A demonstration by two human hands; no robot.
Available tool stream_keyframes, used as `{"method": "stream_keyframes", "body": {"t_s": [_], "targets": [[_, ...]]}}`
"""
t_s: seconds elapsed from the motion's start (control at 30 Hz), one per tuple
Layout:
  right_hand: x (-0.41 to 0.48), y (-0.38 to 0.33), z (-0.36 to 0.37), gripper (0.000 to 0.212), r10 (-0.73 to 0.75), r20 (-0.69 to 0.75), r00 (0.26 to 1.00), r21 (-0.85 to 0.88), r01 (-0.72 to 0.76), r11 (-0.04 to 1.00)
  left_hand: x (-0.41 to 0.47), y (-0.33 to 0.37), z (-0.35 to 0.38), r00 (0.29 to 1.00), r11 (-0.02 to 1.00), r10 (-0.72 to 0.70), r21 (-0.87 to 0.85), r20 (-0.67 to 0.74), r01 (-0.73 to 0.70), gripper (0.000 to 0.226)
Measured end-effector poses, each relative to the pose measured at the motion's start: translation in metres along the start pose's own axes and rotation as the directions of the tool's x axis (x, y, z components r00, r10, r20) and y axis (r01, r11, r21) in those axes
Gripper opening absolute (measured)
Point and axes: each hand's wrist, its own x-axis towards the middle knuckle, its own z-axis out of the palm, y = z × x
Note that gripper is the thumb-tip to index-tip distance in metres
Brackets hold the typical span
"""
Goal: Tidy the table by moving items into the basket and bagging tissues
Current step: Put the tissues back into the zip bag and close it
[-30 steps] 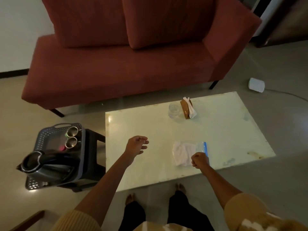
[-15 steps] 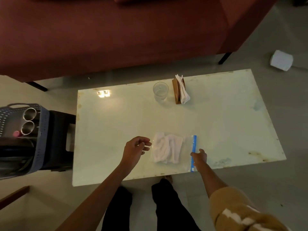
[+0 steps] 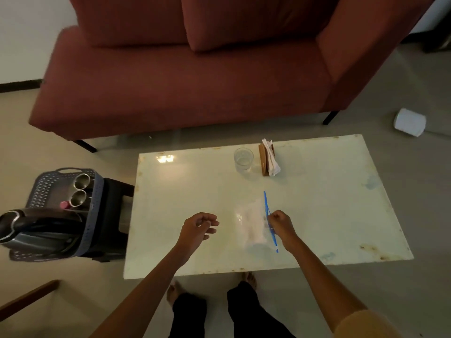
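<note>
A clear zip bag (image 3: pixel 251 223) with white tissues inside lies on the pale table (image 3: pixel 195 191). My right hand (image 3: pixel 280 224) pinches its blue zip strip (image 3: pixel 267 208), and the strip bows upward. My left hand (image 3: pixel 197 229) hovers to the bag's left with fingers loosely curled, holding nothing. Near the far edge stand a glass (image 3: pixel 243 159) and a brown napkin holder (image 3: pixel 268 159) with white napkins. The grey perforated basket (image 3: pixel 48 186) sits on a dark stool left of the table. It holds two steel cups (image 3: pixel 79 190) and a dark kettle (image 3: pixel 31 228).
A red sofa (image 3: pixel 195 81) runs behind the table. A white object (image 3: pixel 410 121) lies on the floor at the right. My bare feet (image 3: pixel 246 279) show under the table's near edge. A wooden piece (image 3: pixel 26 298) pokes in at the lower left.
The view has tilted up again. My right hand has taken hold of the blue zip strip and lifted it off the table. My left hand stays beside the bag.
</note>
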Motion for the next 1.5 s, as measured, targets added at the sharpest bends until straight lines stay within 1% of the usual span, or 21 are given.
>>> {"method": "stream_keyframes", "body": {"t_s": [0.17, 0.33, 0.4, 0.47, 0.53, 0.6, 0.67, 0.73, 0.8, 0.87, 0.93, 1.0, 1.03, 1.07, 1.1, 1.17, 1.2, 1.27, 1.3, 1.4, 1.5], "targets": [[-0.048, -0.068, 0.011, 0.025, -0.223, 0.178, 0.959, -0.11, 0.244, 0.963, -0.02, 0.025, -0.034, 0.997, 0.997, 0.075, -0.017, 0.036, -0.074, 0.025], [-0.113, -0.136, 0.019, 0.019, -0.308, 0.446, 0.84, -0.242, 0.445, 0.862, -0.036, 0.032, -0.076, 0.987, 0.984, 0.154, 0.084, 0.048, -0.158, 0.023], [-0.137, -0.163, 0.024, 0.014, -0.31, 0.529, 0.79, -0.284, 0.509, 0.813, -0.04, 0.031, -0.093, 0.976, 0.96, 0.214, 0.178, 0.029, -0.216, 0.031], [-0.159, -0.19, 0.033, 0.013, -0.323, 0.573, 0.753, -0.306, 0.563, 0.768, -0.046, 0.031, -0.109, 0.956, 0.914, 0.293, 0.286, 0.028, -0.289, 0.05], [-0.181, -0.214, 0.043, 0.018, -0.371, 0.583, 0.723, -0.291, 0.612, 0.735, -0.057, 0.034, -0.122, 0.948, 0.894, 0.3, 0.316, 0.107, -0.319, 0.067], [-0.2, -0.234, 0.053, 0.02, -0.419, 0.582, 0.697, -0.267, 0.65, 0.711, -0.07, 0.038, -0.131, 0.933, 0.919, 0.262, 0.232, 0.247, -0.319, 0.064], [-0.213, -0.251, 0.062, 0.018, -0.456, 0.585, 0.671, -0.235, 0.677, 0.697, -0.08, 0.037, -0.139, 0.905, 0.951, 0.245, 0.093, 0.347, -0.294, 0.043], [-0.222, -0.264, 0.068, 0.017, -0.508, 0.576, 0.64, -0.223, 0.721, 0.656, -0.087, 0.035, -0.147, 0.91, 0.969, 0.245, -0.044, 0.336, -0.245, 0.034], [-0.227, -0.274, 0.067, 0.017, -0.587, 0.529, 0.613, -0.214, 0.765, 0.607, -0.089, 0.037, -0.153, 0.932, 0.97, 0.231, -0.141, 0.279, -0.198, 0.038], [-0.23, -0.277, 0.058, 0.02, -0.691, 0.414, 0.593, -0.087, 0.781, 0.618, -0.09, 0.043, -0.159, 0.944, 0.956, 0.229, -0.235, 0.235, -0.173, 0.036], [-0.231, -0.271, 0.047, 0.029, -0.769, 0.198, 0.608, 0.112, 0.766, 0.634, -0.09, 0.05, -0.167, 0.948, 0.937, 0.237, -0.307, 0.211, -0.166, 0.034], [-0.226, -0.255, 0.043, 0.037, -0.733, 0.012, 0.68, 0.241, 0.71, 0.662, -0.09, 0.055, -0.176, 0.946, 0.923, 0.255, -0.343, 0.201, -0.176, 0.036], [-0.223, -0.244, 0.046, 0.039, -0.682, -0.006, 0.731, 0.269, 0.658, 0.703, -0.09, 0.058, -0.179, 0.944, 0.916, 0.263, -0.357, 0.198, -0.18, 0.038], [-0.222, -0.233, 0.052, 0.04, -0.619, 0.045, 0.784, 0.301, 0.58, 0.757, -0.09, 0.061, -0.181, 0.944, 0.91, 0.269, -0.37, 0.19, -0.185, 0.04], [-0.221, -0.222, 0.059, 0.046, -0.545, 0.141, 0.826, 0.323, 0.482, 0.814, -0.09, 0.064, -0.182, 0.945, 0.906, 0.272, -0.379, 0.18, -0.189, 0.042], [-0.225, -0.206, 0.071, 0.056, -0.429, 0.348, 0.834, 0.3, 0.335, 0.893, -0.089, 0.066, -0.183, 0.949, 0.903, 0.273, -0.382, 0.157, -0.197, 0.043], [-0.229, -0.201, 0.077, 0.046, -0.413, 0.402, 0.817, 0.284, 0.317, 0.905, -0.088, 0.067, -0.184, 0.952, 0.903, 0.271, -0.381, 0.144, -0.199, 0.042], [-0.231, -0.198, 0.085, 0.021, -0.441, 0.369, 0.818, 0.289, 0.35, 0.891, -0.086, 0.064, -0.185, 0.954, 0.898, 0.269, -0.392, 0.133, -0.199, 0.044], [-0.23, -0.199, 0.087, 0.017, -0.455, 0.316, 0.832, 0.293, 0.371, 0.881, -0.085, 0.063, -0.185, 0.953, 0.891, 0.27, -0.411, 0.138, -0.193, 0.046], [-0.228, -0.205, 0.093, 0.012, -0.462, 0.195, 0.865, 0.269, 0.406, 0.873, -0.087, 0.061, -0.186, 0.943, 0.888, 0.29, -0.414, 0.163, -0.201, 0.043], [-0.228, -0.208, 0.097, 0.011, -0.488, 0.159, 0.858, 0.263, 0.44, 0.859, -0.088, 0.064, -0.184, 0.95, 0.893, 0.303, -0.372, 0.081, -0.253, 0.044]]}}
